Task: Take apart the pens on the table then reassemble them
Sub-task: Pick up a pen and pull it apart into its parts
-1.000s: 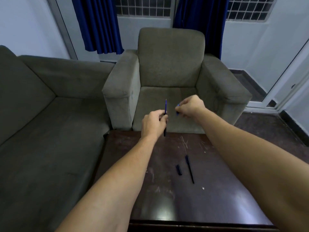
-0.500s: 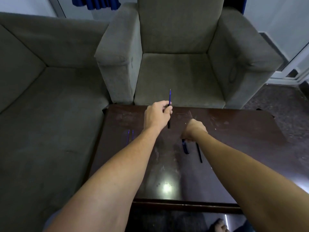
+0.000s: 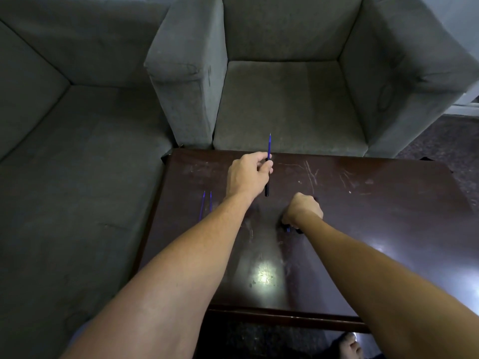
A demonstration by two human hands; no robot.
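Observation:
My left hand (image 3: 247, 176) holds a pen (image 3: 268, 174) upright above the far part of the dark wooden table (image 3: 388, 229). Its blue refill sticks out above my fingers and its black barrel hangs below them. My right hand (image 3: 303, 209) rests knuckles-up on the table's middle, fingers curled down over the black pen parts (image 3: 293, 230). Only the parts' dark ends show under the wrist, and the fingers are hidden. Two loose blue refills (image 3: 206, 206) lie side by side on the table, left of my left forearm.
A grey armchair (image 3: 285, 104) stands right behind the table's far edge. A grey sofa (image 3: 64, 164) runs along the table's left side. A glare spot shines on the tabletop near the front edge. A bare foot (image 3: 350, 345) shows below the table at bottom right.
My right hand dropped from beside the held pen onto the black parts on the table. The camera tilted down. My left hand still holds the pen upright.

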